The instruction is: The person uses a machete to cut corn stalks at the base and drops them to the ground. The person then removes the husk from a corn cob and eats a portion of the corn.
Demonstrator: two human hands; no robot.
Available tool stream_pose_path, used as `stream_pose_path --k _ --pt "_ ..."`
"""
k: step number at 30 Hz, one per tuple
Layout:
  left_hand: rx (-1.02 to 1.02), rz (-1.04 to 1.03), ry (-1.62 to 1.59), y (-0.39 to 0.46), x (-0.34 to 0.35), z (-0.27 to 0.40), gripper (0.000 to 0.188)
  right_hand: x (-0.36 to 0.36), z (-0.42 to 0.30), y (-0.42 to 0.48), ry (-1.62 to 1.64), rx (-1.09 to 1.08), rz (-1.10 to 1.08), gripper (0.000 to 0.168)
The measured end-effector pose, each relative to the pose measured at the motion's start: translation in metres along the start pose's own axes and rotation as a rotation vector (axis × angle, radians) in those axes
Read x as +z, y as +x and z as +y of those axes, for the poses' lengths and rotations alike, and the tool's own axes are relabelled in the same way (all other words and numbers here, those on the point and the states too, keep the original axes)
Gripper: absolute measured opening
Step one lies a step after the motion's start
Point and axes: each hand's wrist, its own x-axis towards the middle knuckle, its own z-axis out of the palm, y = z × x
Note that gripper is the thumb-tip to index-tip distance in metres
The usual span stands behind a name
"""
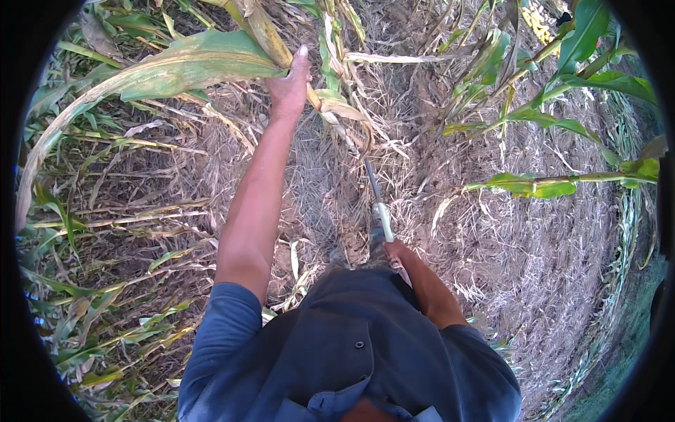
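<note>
My left hand (pixel 291 87), at the end of an outstretched arm, grips a yellowing corn stalk (pixel 266 34). A long green and brown corn leaf (pixel 200 60) arches from that stalk to the left. Below the hand, the stalk's lower part runs down towards the straw-covered soil. Close to my body, my right hand (pixel 398 253) is closed around the pale handle (pixel 385 222) of a long-handled cutting tool. Its narrow metal part (pixel 372 179) points away from me, near the foot of the stalk; the shape of its tip cannot be made out.
Corn stalks (pixel 153 216) lie in many rows on the left. On the right, leaning corn plants (pixel 532 182) reach inwards with green leaves. A pile of yellow corn ears (pixel 537 24) lies at the top right. Dry straw (pixel 474 237) covers the soil.
</note>
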Motion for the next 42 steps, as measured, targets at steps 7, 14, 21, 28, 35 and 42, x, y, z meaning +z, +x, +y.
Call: stream_pose_path --k 7,14,21,28,35,42 --pt "-0.004 0.009 -0.137 -0.029 -0.125 -0.02 0.026 0.079 0.018 -0.03 0.004 -0.012 0.109 0.04" --pt "-0.004 0.208 -0.261 -0.072 -0.221 -0.037 0.005 0.11 0.067 -0.191 0.283 -0.086 0.104 0.027" --pt "0.137 0.098 -0.636 -0.093 -0.207 0.044 0.018 0.101 0.185 -0.263 0.34 -0.021 0.323 0.028" --pt "0.227 -0.283 -0.692 -0.1 -0.096 0.131 0.014 0.111 0.197 -0.279 0.724 0.081 0.46 0.024" --pt "0.167 -0.697 -0.79 -0.147 0.08 0.171 0.015 0.09 0.2 -0.296 1.031 0.031 0.571 0.019" --pt "0.12 -1.033 -0.783 -0.21 0.275 0.2 0.02 0.031 0.203 -0.248 1.02 0.008 0.601 0.025"
